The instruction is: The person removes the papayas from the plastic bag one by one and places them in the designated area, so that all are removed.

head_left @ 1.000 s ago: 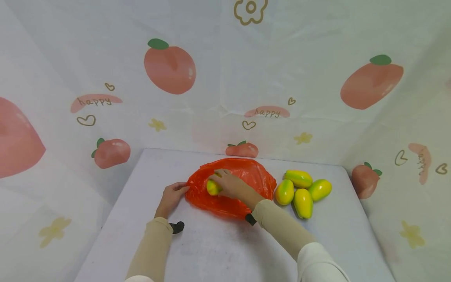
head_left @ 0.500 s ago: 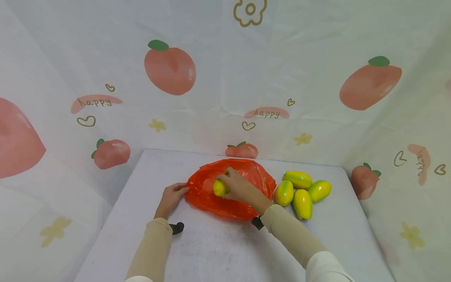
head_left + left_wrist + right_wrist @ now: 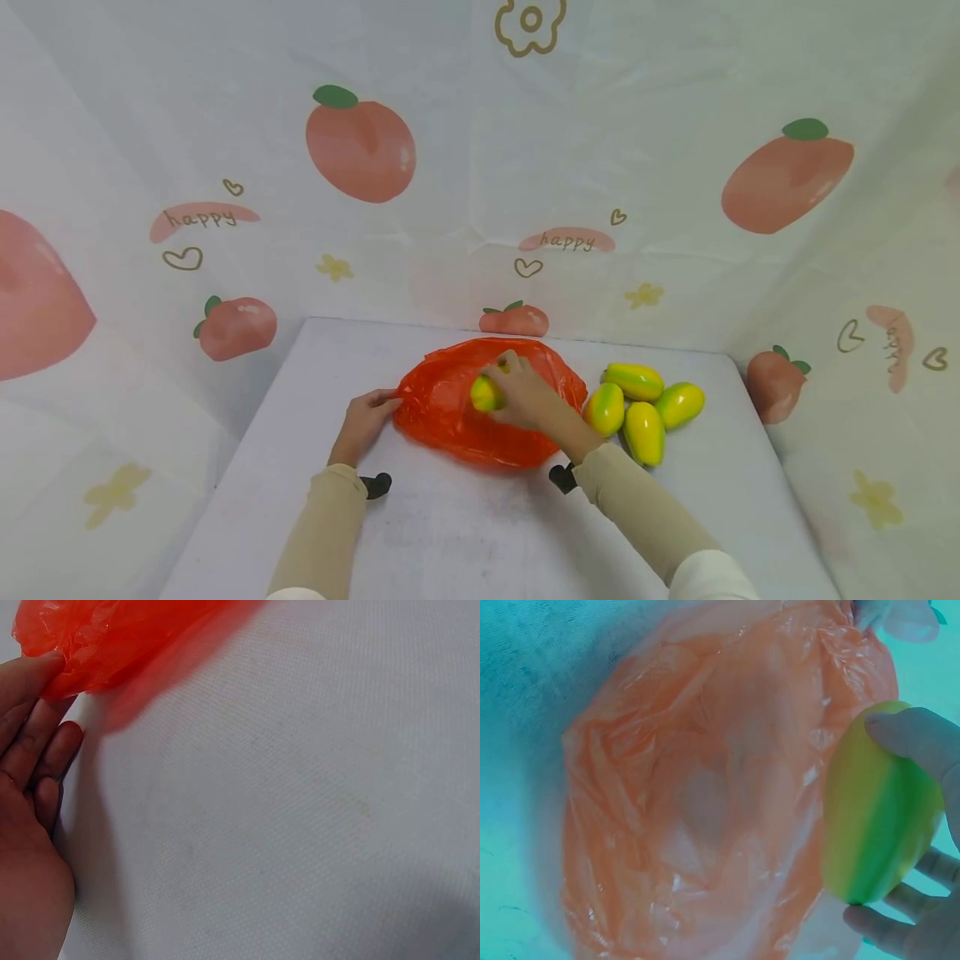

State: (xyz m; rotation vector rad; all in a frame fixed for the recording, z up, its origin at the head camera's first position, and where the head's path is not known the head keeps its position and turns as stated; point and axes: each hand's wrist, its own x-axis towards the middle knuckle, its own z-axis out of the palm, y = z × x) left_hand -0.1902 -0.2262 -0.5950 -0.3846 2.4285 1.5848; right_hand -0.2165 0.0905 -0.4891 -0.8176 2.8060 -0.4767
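Observation:
A crumpled red plastic bag point(image 3: 450, 429) lies spread on the table with its mouth open upward. At its left edge, my left hand point(image 3: 366, 423) pinches the film between thumb and forefinger; in the left wrist view the other fingers of that hand point(image 3: 34, 757) are loosely bent. Over the bag, my right hand point(image 3: 525, 396) grips a yellow-green papaya point(image 3: 486, 394). The right wrist view shows thumb and fingers round this papaya point(image 3: 877, 810), with the bag point(image 3: 705, 787) behind it. Several similar papayas point(image 3: 645, 429) lie grouped just right of the bag.
The white table point(image 3: 450, 542) meets a printed cloth backdrop point(image 3: 465, 167) at the back and both sides. Dark wrist-camera parts point(image 3: 377, 485) stick out beside the sleeves, low over the tabletop.
My right hand has moved rightward across the bag, still holding the papaya. The left hand stays at the bag's left edge, and the grouped papayas have not moved.

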